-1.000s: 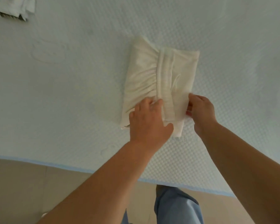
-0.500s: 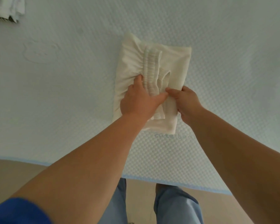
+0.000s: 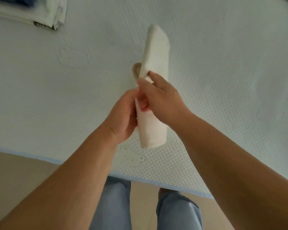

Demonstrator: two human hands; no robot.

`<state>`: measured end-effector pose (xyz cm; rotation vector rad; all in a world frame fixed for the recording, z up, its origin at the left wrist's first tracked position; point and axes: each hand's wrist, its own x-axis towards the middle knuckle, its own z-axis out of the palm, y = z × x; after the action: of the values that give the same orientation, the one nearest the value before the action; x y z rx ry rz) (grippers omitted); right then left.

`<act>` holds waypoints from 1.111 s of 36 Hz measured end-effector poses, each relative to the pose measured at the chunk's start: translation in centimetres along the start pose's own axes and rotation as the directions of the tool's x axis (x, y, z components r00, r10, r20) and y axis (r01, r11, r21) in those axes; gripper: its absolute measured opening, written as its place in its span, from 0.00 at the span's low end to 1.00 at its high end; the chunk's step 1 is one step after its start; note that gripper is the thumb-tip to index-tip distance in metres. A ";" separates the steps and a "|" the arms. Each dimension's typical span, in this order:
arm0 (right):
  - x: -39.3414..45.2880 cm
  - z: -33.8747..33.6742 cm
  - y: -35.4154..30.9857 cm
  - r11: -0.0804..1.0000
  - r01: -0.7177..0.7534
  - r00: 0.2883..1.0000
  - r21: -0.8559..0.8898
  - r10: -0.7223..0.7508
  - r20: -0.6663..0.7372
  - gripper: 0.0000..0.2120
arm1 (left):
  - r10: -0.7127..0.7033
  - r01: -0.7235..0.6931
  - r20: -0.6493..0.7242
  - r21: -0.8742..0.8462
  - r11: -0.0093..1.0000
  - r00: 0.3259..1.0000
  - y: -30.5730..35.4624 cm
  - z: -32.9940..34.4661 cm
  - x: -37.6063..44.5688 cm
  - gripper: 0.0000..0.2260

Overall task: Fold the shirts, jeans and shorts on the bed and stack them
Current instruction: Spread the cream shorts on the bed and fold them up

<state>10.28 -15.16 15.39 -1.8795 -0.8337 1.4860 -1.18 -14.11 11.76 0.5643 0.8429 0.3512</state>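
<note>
The folded cream shorts (image 3: 156,52) are lifted off the bed (image 3: 73,88) and seen edge-on as a narrow bundle. My left hand (image 3: 123,113) grips the bundle from the left side near its lower half. Over the top edge lies my right hand (image 3: 160,98), fingers curled around the cloth. A stack of folded white clothes (image 3: 45,12) with something dark blue on it lies at the far left corner of the view.
The bed's light-blue front edge (image 3: 156,180) runs across the lower part of the view, with tan floor (image 3: 15,171) below it. My legs in light jeans (image 3: 116,205) stand against that edge.
The shorts lay flat on the bed with both hands pressing on them; now both hands have picked them up and turned them on edge. The view has shifted, showing more of the stack.
</note>
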 end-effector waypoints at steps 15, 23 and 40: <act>1.5 5.5 6.4 0.942 -0.268 0.907 -0.202 0.177 -0.382 0.22 | -0.320 0.260 -0.423 -0.194 0.946 0.848 -3.0 -12.6 -2.1 0.09; 3.2 4.5 8.9 0.916 -0.401 0.909 0.022 0.401 -0.111 0.24 | -0.259 0.201 -0.472 -0.169 0.965 0.843 -4.4 -11.8 -2.0 0.06; -4.3 3.2 -2.3 0.915 -0.269 0.886 0.301 0.112 0.450 0.21 | -0.209 0.101 -0.417 -0.265 0.959 0.885 6.1 -8.6 -14.1 0.15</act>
<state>6.11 -16.83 19.10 -1.4187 -0.5145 2.0653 -17.09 -13.51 19.22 0.1879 1.2584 0.4326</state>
